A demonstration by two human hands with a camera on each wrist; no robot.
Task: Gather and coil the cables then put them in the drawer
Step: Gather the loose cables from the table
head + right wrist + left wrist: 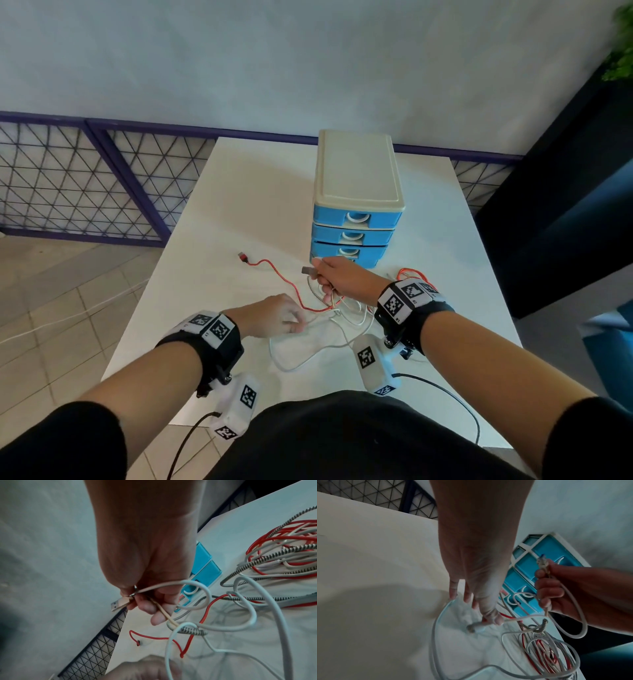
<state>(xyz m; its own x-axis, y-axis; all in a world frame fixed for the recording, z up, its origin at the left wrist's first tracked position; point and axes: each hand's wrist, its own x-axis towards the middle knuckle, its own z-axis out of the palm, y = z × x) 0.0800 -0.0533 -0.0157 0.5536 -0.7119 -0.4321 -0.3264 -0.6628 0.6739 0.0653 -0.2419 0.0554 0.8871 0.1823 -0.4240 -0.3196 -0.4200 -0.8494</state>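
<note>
- the cables point(267, 566) lie in a loose, tangled pile on the table point(260, 192), near the drawers point(354, 236). it looks like the start: nothing is coiled and all the drawers look shut.
- the right hand point(337, 279) is closed around a white cable point(247, 601) near its plug point(118, 604), held up in front of the drawers.
- the left hand point(277, 315) pinches the other end of a white cable low by the table.

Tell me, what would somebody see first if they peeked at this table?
Probably the blue drawer unit with its cream top, standing at the back right of the white table. In front of it lies a tangle of red, white and striped cables. The right hand holds a cable's USB plug up, while the left hand pinches a white cable.
</note>
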